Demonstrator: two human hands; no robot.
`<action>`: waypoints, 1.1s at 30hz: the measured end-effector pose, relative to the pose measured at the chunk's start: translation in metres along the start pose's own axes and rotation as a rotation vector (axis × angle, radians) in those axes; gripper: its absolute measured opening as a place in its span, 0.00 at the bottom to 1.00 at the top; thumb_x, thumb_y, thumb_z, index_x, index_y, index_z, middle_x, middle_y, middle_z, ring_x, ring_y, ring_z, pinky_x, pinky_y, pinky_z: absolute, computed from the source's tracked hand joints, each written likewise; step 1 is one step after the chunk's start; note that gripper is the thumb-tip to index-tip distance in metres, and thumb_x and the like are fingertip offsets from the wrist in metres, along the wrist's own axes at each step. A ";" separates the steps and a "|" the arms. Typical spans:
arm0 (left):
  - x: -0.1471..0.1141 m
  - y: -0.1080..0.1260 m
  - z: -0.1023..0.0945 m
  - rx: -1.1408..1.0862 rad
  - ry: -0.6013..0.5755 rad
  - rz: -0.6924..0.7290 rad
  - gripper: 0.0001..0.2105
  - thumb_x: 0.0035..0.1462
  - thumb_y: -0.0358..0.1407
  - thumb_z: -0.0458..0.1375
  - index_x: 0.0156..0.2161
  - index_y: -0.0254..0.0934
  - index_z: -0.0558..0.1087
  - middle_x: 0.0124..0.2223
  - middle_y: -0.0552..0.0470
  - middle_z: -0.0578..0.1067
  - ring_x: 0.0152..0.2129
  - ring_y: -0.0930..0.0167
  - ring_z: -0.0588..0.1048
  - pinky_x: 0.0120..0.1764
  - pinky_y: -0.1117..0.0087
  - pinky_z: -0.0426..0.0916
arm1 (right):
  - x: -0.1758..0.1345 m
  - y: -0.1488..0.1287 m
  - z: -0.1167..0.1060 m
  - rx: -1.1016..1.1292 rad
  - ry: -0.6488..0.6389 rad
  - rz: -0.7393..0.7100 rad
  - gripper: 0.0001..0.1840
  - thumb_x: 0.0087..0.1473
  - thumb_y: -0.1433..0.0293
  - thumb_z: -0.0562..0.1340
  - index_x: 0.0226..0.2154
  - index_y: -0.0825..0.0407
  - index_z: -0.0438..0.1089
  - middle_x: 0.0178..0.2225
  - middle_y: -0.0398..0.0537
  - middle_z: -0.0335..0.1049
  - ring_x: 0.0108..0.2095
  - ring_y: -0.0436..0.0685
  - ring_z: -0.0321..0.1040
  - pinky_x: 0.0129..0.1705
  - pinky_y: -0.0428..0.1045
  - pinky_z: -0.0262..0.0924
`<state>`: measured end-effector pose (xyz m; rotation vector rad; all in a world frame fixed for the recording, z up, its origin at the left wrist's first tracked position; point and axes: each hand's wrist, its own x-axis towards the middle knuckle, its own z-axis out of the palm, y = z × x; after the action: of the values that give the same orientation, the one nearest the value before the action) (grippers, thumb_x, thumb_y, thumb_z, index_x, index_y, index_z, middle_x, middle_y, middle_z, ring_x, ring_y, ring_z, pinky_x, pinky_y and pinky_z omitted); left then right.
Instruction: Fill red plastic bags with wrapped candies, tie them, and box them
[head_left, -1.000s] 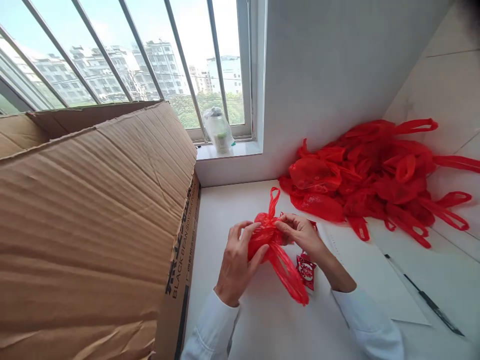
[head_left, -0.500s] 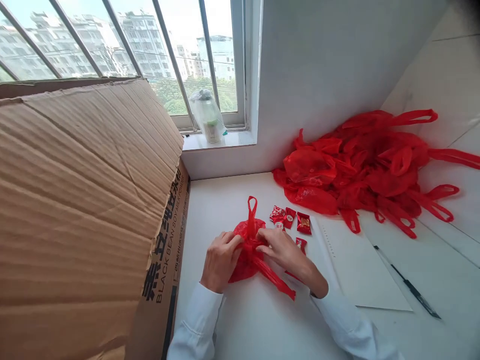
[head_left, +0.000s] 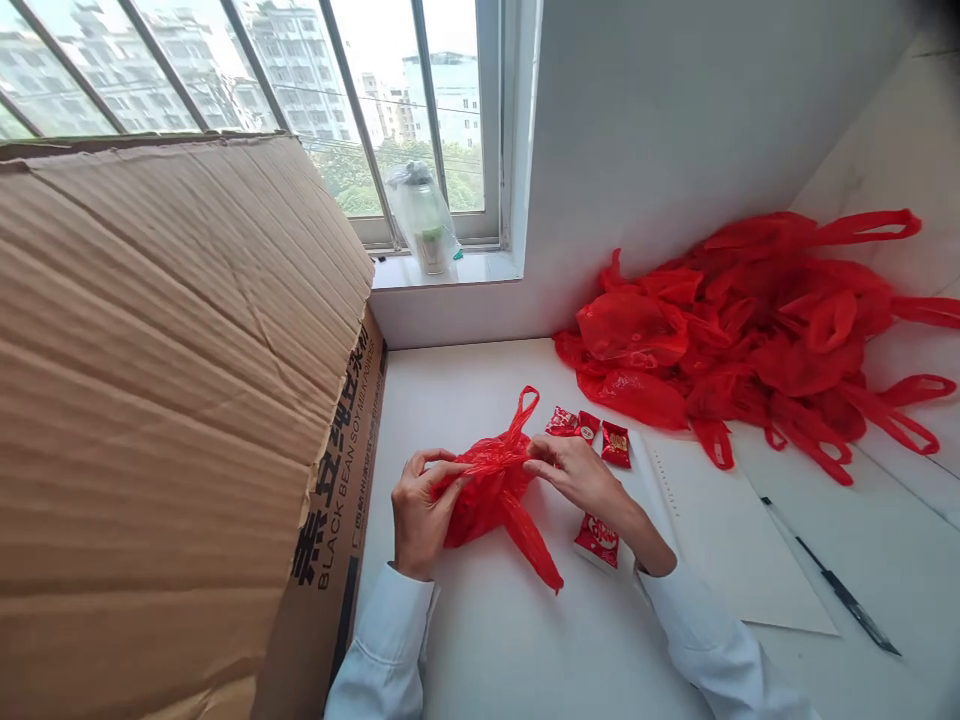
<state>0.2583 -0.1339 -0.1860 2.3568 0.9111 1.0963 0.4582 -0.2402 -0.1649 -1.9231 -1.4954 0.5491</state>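
Left hand (head_left: 417, 512) pinches the left side of a small red thin-plastic bag (head_left: 484, 492), fingers closed on the film near its gathered neck. Right hand (head_left: 576, 476) grips the same neck from the right, thumb & fingertips clamped on the twisted plastic. Both hands closed on the bag, none free. Bag rests on the white counter (head_left: 525, 640), roughly mid-counter, nearer the left edge than the right; one handle loop sticks up toward the back wall, the other trails toward the near edge.

Handling, by the look of it: bag is light, soft, slippery film, w/ a small lump of contents inside. Prob tears or stretches if yanked. Best hold is at the bunched neck or the handle loops, not the body, which just crumples.

Just beside the right hand: a few small red wrapped candies (head_left: 592, 428) toward the back, one more red candy packet (head_left: 597, 538) by the right wrist. Right of those, a white paper sheet (head_left: 720, 540), then a dark pen (head_left: 847, 600) near the right edge. Back right corner: big heap of empty red plastic bags (head_left: 757, 340). Left edge: large brown cardboard box (head_left: 172, 420), flap up. On the window sill behind, a clear-wrapped bottle (head_left: 426, 218).
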 end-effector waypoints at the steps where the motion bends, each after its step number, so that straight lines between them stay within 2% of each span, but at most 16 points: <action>1: -0.002 0.003 0.000 0.013 0.016 0.004 0.06 0.58 0.37 0.58 0.34 0.43 0.77 0.38 0.52 0.74 0.35 0.69 0.74 0.38 0.67 0.72 | 0.000 0.001 0.001 0.000 0.000 0.002 0.12 0.58 0.65 0.55 0.24 0.50 0.59 0.24 0.42 0.66 0.26 0.52 0.61 0.30 0.46 0.49; 5: -0.010 0.019 0.000 0.079 0.084 0.102 0.09 0.59 0.33 0.56 0.44 0.40 0.74 0.42 0.47 0.71 0.42 0.65 0.71 0.45 0.62 0.70 | -0.001 0.003 0.010 -0.013 -0.006 -0.003 0.13 0.57 0.65 0.54 0.23 0.50 0.58 0.22 0.42 0.63 0.24 0.52 0.58 0.28 0.47 0.48; 9: -0.016 0.030 0.008 0.135 -0.026 0.324 0.09 0.57 0.32 0.58 0.43 0.43 0.75 0.40 0.50 0.74 0.44 0.63 0.67 0.48 0.63 0.66 | -0.003 0.002 0.013 0.016 -0.029 -0.024 0.13 0.57 0.65 0.55 0.23 0.51 0.58 0.22 0.41 0.63 0.24 0.50 0.56 0.28 0.46 0.49; 11: -0.018 0.029 0.015 0.179 -0.049 0.347 0.10 0.58 0.31 0.57 0.44 0.42 0.74 0.40 0.49 0.75 0.44 0.62 0.67 0.47 0.61 0.65 | -0.004 0.000 0.014 0.043 -0.030 -0.037 0.15 0.57 0.63 0.55 0.23 0.51 0.57 0.22 0.40 0.60 0.23 0.50 0.54 0.27 0.46 0.48; 13: -0.018 0.024 0.019 0.213 -0.048 0.327 0.09 0.61 0.30 0.54 0.43 0.39 0.74 0.37 0.49 0.76 0.42 0.62 0.67 0.46 0.60 0.63 | -0.005 -0.002 0.016 0.053 -0.040 -0.047 0.16 0.56 0.61 0.57 0.22 0.51 0.55 0.21 0.38 0.58 0.23 0.49 0.52 0.27 0.45 0.46; 15: -0.018 0.018 0.019 0.223 -0.051 0.302 0.08 0.62 0.32 0.53 0.38 0.40 0.75 0.32 0.51 0.75 0.38 0.64 0.68 0.44 0.61 0.61 | -0.005 -0.002 0.019 0.048 -0.055 -0.053 0.16 0.55 0.62 0.59 0.22 0.51 0.55 0.21 0.38 0.56 0.23 0.48 0.51 0.27 0.45 0.45; 17: -0.018 0.015 0.016 0.215 -0.048 0.269 0.09 0.63 0.33 0.53 0.34 0.41 0.75 0.28 0.53 0.73 0.36 0.66 0.68 0.43 0.62 0.60 | -0.005 -0.002 0.020 0.046 -0.048 -0.057 0.16 0.54 0.63 0.59 0.22 0.51 0.56 0.21 0.38 0.57 0.24 0.49 0.52 0.28 0.45 0.46; 20: -0.018 0.015 0.009 0.179 -0.016 0.200 0.10 0.62 0.33 0.54 0.31 0.42 0.75 0.28 0.54 0.73 0.35 0.67 0.68 0.42 0.63 0.59 | -0.002 0.000 0.017 0.092 -0.024 -0.058 0.15 0.54 0.63 0.58 0.21 0.52 0.58 0.22 0.40 0.60 0.25 0.50 0.55 0.29 0.46 0.48; 25: -0.016 0.014 -0.002 0.092 0.052 0.085 0.08 0.60 0.32 0.56 0.31 0.42 0.76 0.28 0.54 0.72 0.35 0.67 0.68 0.41 0.63 0.60 | 0.004 0.008 0.008 0.172 0.024 0.015 0.14 0.53 0.61 0.57 0.22 0.52 0.63 0.24 0.42 0.66 0.28 0.52 0.62 0.31 0.46 0.55; 30: -0.012 -0.007 -0.011 -0.004 0.171 -0.074 0.06 0.61 0.35 0.55 0.34 0.38 0.73 0.29 0.54 0.71 0.30 0.70 0.70 0.35 0.68 0.65 | 0.004 0.037 -0.009 0.127 0.120 0.140 0.16 0.54 0.59 0.54 0.22 0.51 0.62 0.21 0.41 0.61 0.25 0.52 0.60 0.28 0.47 0.57; 33: -0.011 -0.007 -0.015 -0.042 0.138 -0.074 0.04 0.60 0.32 0.53 0.35 0.38 0.70 0.31 0.54 0.72 0.31 0.70 0.71 0.35 0.68 0.67 | 0.000 0.047 -0.024 0.068 0.108 0.147 0.12 0.51 0.61 0.57 0.24 0.51 0.65 0.25 0.44 0.66 0.29 0.54 0.63 0.34 0.50 0.59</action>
<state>0.2392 -0.1355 -0.1864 2.2174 1.0043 1.2481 0.5072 -0.2530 -0.1809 -1.9869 -1.2599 0.5444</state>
